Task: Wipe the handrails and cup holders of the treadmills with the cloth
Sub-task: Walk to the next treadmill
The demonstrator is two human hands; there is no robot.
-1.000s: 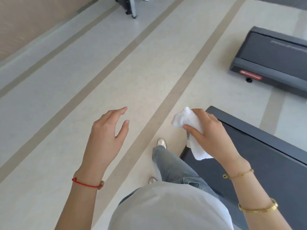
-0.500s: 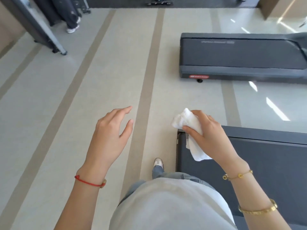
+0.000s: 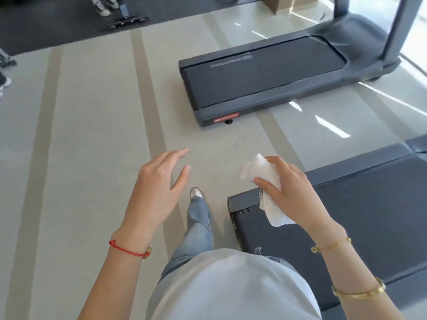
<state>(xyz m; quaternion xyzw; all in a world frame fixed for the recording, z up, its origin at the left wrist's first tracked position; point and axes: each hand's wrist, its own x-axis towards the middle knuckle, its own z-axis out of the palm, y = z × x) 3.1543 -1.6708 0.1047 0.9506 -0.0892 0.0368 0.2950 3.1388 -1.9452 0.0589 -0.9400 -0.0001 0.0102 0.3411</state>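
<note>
White cloth (image 3: 265,179) in right hand (image 3: 291,192), left hand (image 3: 157,185) empty.

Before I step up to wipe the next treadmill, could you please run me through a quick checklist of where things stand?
1. Cloth in hand: ok. The right hand grips the white cloth.
2. Other hand free: ok. The left hand is open and empty.
3. Path to the far treadmill: ok. The floor between looks bare.
4. Footing: ok. The front shoe is on the floor, beside the near treadmill, not on its belt.
5. Handrails and cup holders in reach: not ok. Only the far treadmill's uprights show.
6. Cloth clean enough: cannot tell.
</note>
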